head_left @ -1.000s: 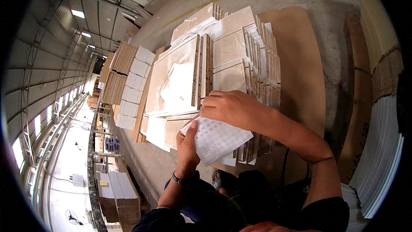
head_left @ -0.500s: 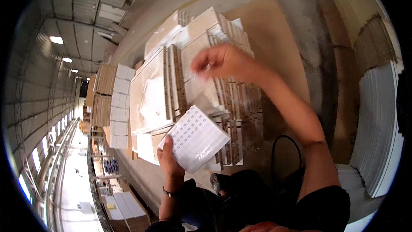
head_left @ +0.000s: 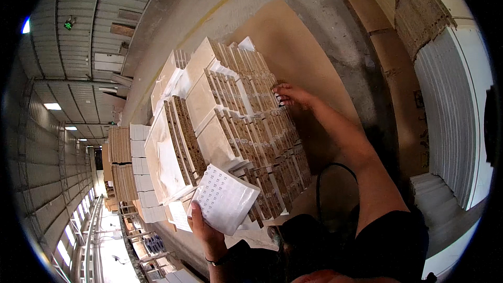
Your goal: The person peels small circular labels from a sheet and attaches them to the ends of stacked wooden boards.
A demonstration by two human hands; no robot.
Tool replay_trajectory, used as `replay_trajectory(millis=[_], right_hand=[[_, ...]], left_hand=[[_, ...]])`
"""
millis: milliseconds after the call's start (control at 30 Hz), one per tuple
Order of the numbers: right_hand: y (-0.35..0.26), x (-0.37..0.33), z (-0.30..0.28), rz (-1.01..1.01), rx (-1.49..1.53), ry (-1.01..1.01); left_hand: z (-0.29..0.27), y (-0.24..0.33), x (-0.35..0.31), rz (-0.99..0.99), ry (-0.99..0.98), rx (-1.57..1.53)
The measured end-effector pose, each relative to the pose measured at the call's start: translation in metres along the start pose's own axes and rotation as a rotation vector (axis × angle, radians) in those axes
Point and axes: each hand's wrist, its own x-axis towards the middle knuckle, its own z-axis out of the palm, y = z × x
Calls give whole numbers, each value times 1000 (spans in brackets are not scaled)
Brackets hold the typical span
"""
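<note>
My left hand (head_left: 206, 230) grips a white sheet of small stickers (head_left: 226, 199) by its lower left edge, thumb on top. Rows of printed stickers fill the sheet's upper left part; the rest looks blank and glossy. Beyond the sheet stands a stack of chipboard panels (head_left: 207, 128) with pale faces and rough brown edges. Small round white stickers (head_left: 238, 140) dot many of those edges. At the stack's right side, my right hand (head_left: 294, 96) has its fingers bent and closed against the panel edges. Whatever its fingertips hold is too small to make out.
Brown cardboard (head_left: 319, 65) lies on the concrete floor right of the stack. Corrugated white sheets (head_left: 445, 110) stand at the far right. More stacked panels (head_left: 121, 157) are at the left. A black cable (head_left: 318, 188) loops near my right arm.
My right hand has moved from over the middle of the stack, above the sticker sheet, to the panel edges on the right side. My left hand still holds the sheet. The view has shifted.
</note>
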Motion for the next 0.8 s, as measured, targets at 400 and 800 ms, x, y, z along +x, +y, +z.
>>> replay_trajectory(millis=[400, 800], right_hand=[[-1, 23, -14, -26, -388, -64], [12, 16, -12, -77, 221, -38]], left_hand=[[-6, 1, -9, -11, 77, 54], [-5, 3, -7, -41, 104, -27]])
